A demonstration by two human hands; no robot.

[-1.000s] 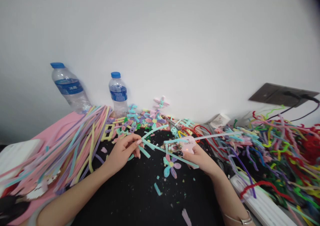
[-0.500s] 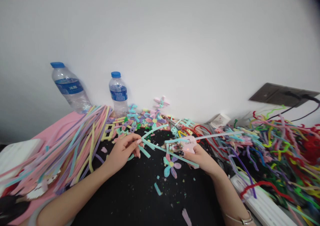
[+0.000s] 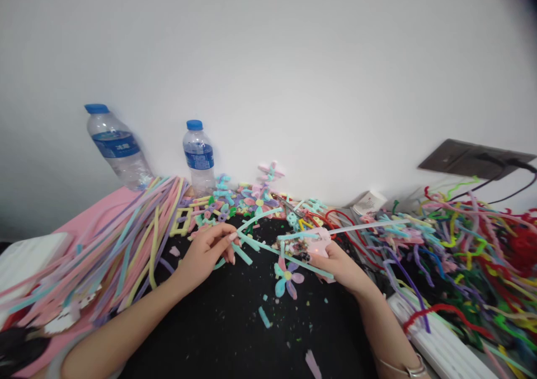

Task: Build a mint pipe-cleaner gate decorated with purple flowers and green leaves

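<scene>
My left hand (image 3: pixel 210 253) is closed in a pinch on several mint-green pipe cleaners (image 3: pixel 260 218) that meet at its fingertips and fan out. One long strand reaches right, past the thumb of my right hand (image 3: pixel 339 264). That hand is wrapped round a pink hot glue gun (image 3: pixel 320 241), with a translucent glue stick (image 3: pixel 369 226) jutting from its back end. The gun's front points left, toward the strands, and its tip is hard to make out. A light-blue strip lies along the gun's top. Just below is a pastel pipe-cleaner flower (image 3: pixel 287 277).
Long pastel pipe cleaners (image 3: pixel 138 239) fan across the left side. Two water bottles (image 3: pixel 200 158) stand against the wall. Small finished shapes (image 3: pixel 251 197) crowd the back edge. Tangled bright pipe cleaners (image 3: pixel 482 256) and a white power strip (image 3: pixel 444 340) lie right. Scraps (image 3: pixel 264 316) dot the black mat.
Almost nothing differs. The glue gun's front has shifted very slightly to the right; my left hand holds the strands in the same place.
</scene>
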